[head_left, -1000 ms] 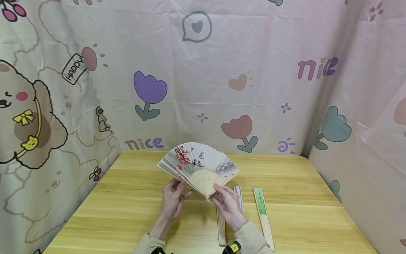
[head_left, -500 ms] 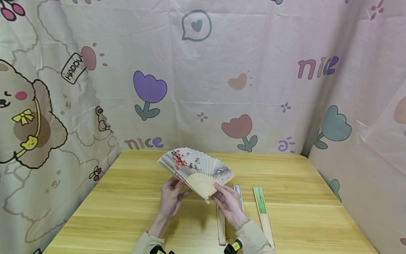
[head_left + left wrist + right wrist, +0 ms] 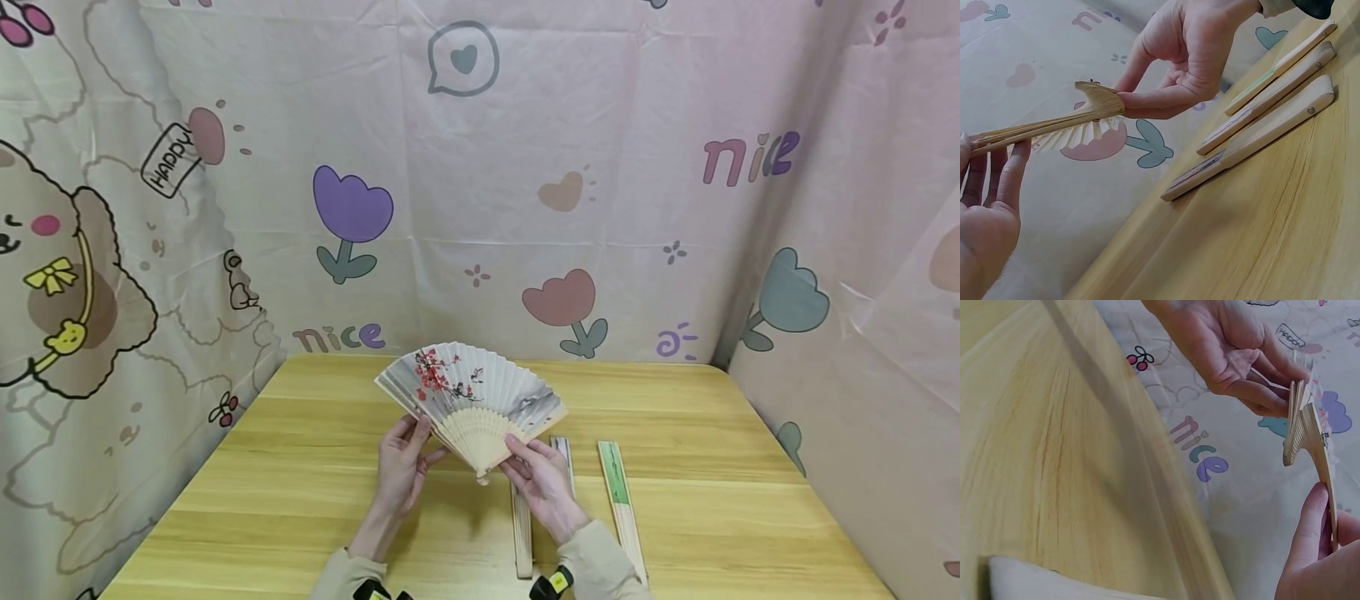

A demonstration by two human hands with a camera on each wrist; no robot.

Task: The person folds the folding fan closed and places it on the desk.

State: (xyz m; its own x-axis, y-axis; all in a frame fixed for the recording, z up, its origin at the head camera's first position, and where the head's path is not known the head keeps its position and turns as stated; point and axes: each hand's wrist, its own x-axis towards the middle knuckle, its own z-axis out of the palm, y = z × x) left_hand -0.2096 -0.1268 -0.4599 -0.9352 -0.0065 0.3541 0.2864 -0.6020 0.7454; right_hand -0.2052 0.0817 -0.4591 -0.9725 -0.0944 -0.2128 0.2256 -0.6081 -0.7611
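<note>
A folding fan [image 3: 487,383] with pale wooden ribs and red blossoms on a whitish leaf is spread above the table. At its left edge, my left hand [image 3: 400,467] pinches the stacked outer ribs between thumb and fingers. The right hand [image 3: 546,483] pinches the opposite guard near the pivot. Seen edge-on in the left wrist view, the fan [image 3: 1047,128] has closely stacked ribs on the left hand's side. In the right wrist view, its ribs [image 3: 1310,434] curve between both hands. Part of the leaf is hidden there.
Three folded fans lie on the wooden table [image 3: 300,500]: one partly behind the right hand [image 3: 522,533], one grey-white [image 3: 562,450], and one with a green leaf [image 3: 616,475]. Printed cloth [image 3: 465,167] hangs behind and at the sides.
The fan's upper edge dipped, then rose again partway, and its right edge swung out slightly. Its pivot has shifted a little left. Both hands keep their hold.
</note>
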